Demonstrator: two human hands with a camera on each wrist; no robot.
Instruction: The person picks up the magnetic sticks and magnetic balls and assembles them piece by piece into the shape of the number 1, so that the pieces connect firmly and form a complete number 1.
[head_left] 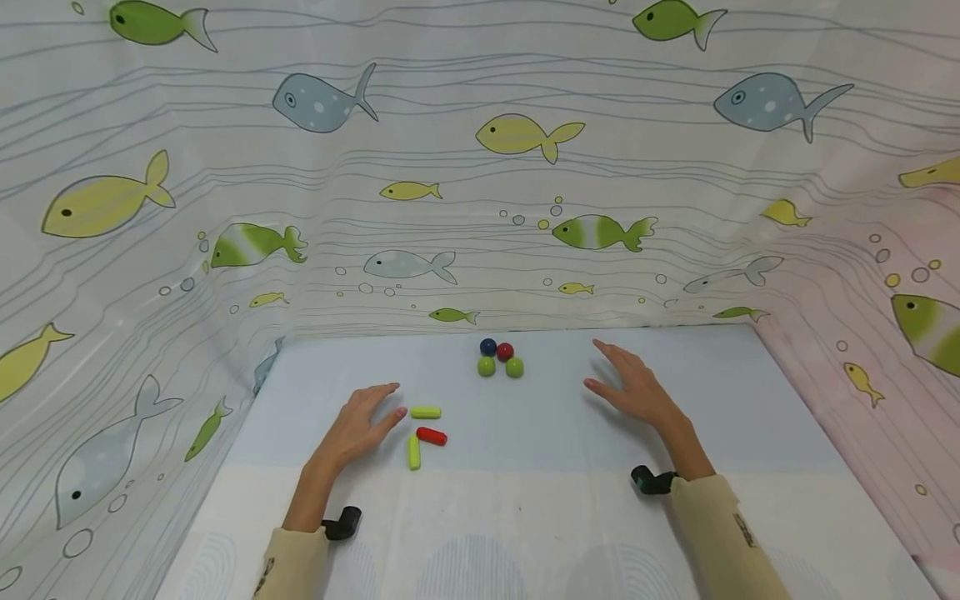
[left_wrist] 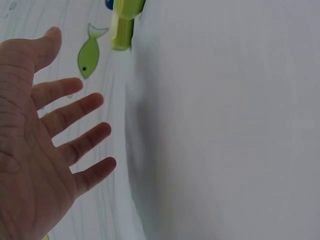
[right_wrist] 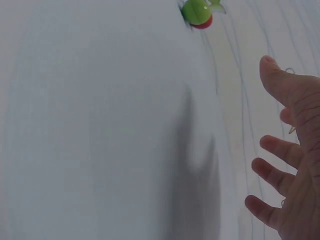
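the table [head_left: 540, 433] bears four balls [head_left: 506, 352], three sticks [head_left: 432, 437].

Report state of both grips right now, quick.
Left grip: open, holding nothing, thumb near a yellow-green stick.
Right grip: open, holding nothing.

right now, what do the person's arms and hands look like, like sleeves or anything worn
The left hand and right hand are ungloved. The left sleeve and right sleeve are beige, each with a small dark marking too small to read. By each cuff juts a black, bent-shaped device: the left wrist camera and right wrist camera. No cables show.
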